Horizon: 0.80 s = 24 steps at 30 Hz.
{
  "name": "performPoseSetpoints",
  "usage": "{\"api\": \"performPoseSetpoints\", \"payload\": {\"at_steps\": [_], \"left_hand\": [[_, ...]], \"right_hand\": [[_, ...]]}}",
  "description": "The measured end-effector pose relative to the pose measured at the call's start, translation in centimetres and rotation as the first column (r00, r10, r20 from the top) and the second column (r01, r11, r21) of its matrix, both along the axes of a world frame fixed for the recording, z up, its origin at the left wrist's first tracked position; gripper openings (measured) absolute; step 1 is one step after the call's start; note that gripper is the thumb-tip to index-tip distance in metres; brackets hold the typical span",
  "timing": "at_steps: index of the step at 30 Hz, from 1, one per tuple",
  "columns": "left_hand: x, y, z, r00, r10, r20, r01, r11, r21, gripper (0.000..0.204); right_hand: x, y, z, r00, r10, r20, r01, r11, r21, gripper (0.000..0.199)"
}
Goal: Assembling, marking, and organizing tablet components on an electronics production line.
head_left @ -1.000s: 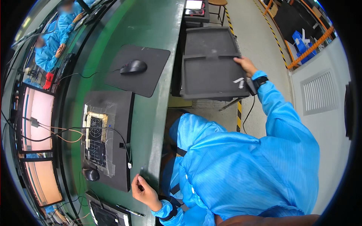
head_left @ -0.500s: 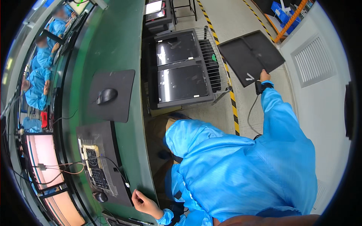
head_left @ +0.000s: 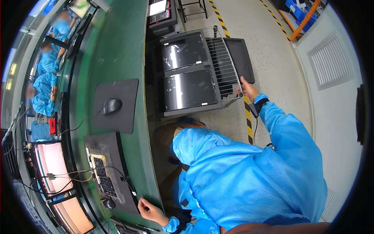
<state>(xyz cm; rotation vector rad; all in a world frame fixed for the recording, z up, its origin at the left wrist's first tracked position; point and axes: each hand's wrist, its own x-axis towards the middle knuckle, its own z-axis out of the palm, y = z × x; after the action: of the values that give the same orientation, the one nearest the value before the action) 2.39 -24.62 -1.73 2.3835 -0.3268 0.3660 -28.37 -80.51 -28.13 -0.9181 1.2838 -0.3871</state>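
Note:
At the table's near edge rests my left hand [head_left: 152,211], fingers curled in and nothing visible in them, beside a taped black panel [head_left: 111,171] with a cable over it. My right arm reaches out to the right of the wire cart [head_left: 238,94]. There my right hand [head_left: 250,90] grips the near end of a flat black tray [head_left: 240,58], thumb over its edge; the fingertips are partly hidden by the cart's corner. The tray's left part is hidden under the cart's wire rack. On top of the cart lie two glossy dark panels [head_left: 189,89] in a black tray.
A mouse [head_left: 112,106] lies on a black mat [head_left: 128,91] on the green table [head_left: 117,46]. Two lit monitors [head_left: 50,163] stand at the left. Several co-workers in blue [head_left: 43,93] sit beyond. A vented wall panel [head_left: 327,62] rises at the right, past striped floor tape.
My right hand has moved left toward the cart, bringing the black tray from the open floor area partly under the wire rack. My left hand has stayed in place.

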Motion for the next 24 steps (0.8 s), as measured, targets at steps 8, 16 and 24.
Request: {"api": "performPoseSetpoints", "payload": {"at_steps": [8,16,24], "left_hand": [[0.0,0.2,-0.4,0.999,-0.011,0.036,0.012,1.0,-0.026,0.023],[0.1,0.7,-0.6,1.0,-0.019,-0.001,0.019,0.999,0.035,0.021],[1.3,0.3,-1.2,0.999,-0.041,-0.003,0.041,0.997,-0.059,0.016]], "right_hand": [[-1.2,-4.0,0.1,0.739,-0.593,0.32,0.641,0.765,-0.063,0.087],[4.7,2.6,5.6,0.856,-0.383,0.348,0.417,0.908,-0.027,0.039],[11.2,0.0,17.9,0.926,-0.008,-0.377,-0.37,0.17,-0.913,0.049]]}}
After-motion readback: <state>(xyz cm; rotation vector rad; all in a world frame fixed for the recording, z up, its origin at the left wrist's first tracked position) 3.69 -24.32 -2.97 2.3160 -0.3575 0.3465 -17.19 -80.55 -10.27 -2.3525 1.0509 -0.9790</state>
